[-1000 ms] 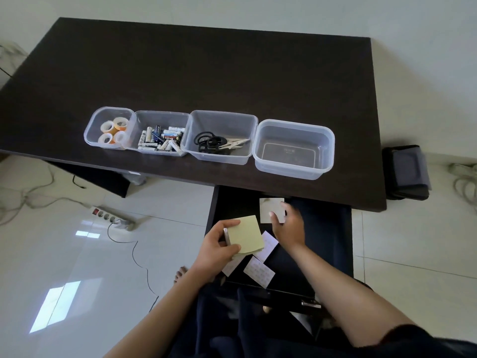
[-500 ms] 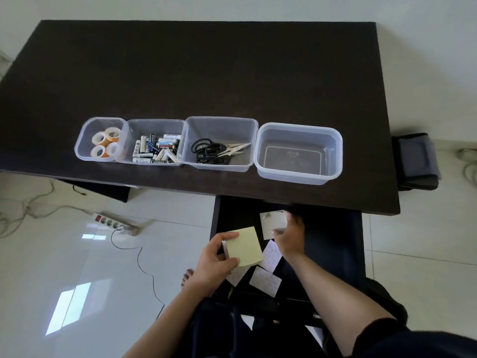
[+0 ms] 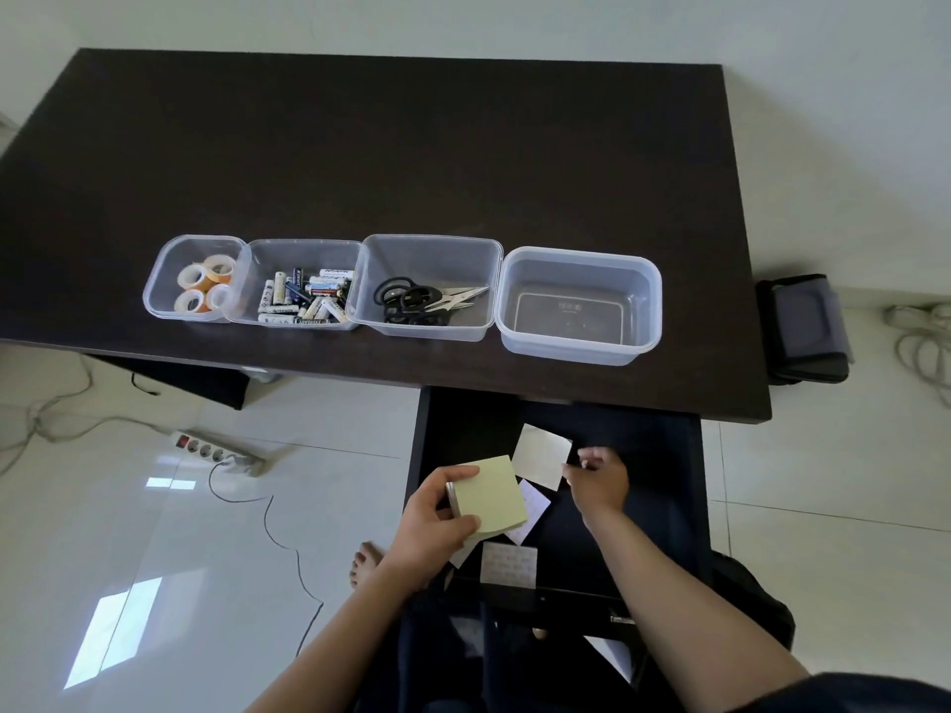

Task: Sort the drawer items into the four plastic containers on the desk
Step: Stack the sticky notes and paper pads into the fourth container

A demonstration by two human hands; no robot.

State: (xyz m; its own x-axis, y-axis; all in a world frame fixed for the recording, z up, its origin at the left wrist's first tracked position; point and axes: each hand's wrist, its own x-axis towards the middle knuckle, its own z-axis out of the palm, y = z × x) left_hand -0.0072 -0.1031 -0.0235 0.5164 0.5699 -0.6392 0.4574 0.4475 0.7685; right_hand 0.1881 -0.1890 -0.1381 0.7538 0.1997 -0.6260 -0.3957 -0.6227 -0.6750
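Over the open dark drawer [image 3: 643,455], my left hand [image 3: 437,522] grips a yellow-green sticky-note pad [image 3: 489,494]. My right hand [image 3: 597,478] pinches the right edge of a pale cream sticky-note pad [image 3: 540,455], lifted and tilted. White label sheets [image 3: 509,563] lie in the drawer below. On the desk [image 3: 411,146] stand four clear containers in a row: tape rolls [image 3: 203,285] in the leftmost, batteries [image 3: 306,298] beside it, scissors [image 3: 411,298] in the third, and an empty one [image 3: 579,306] at the right.
A power strip [image 3: 211,447] with its cable lies on the white tiled floor to the left. A dark bag [image 3: 803,329] sits by the desk's right end, with more cables beyond it. A bare foot [image 3: 365,560] shows beside the drawer.
My right hand has raised the cream pad off the drawer floor and shifted right. The left hand keeps the yellow-green pad in about the same spot.
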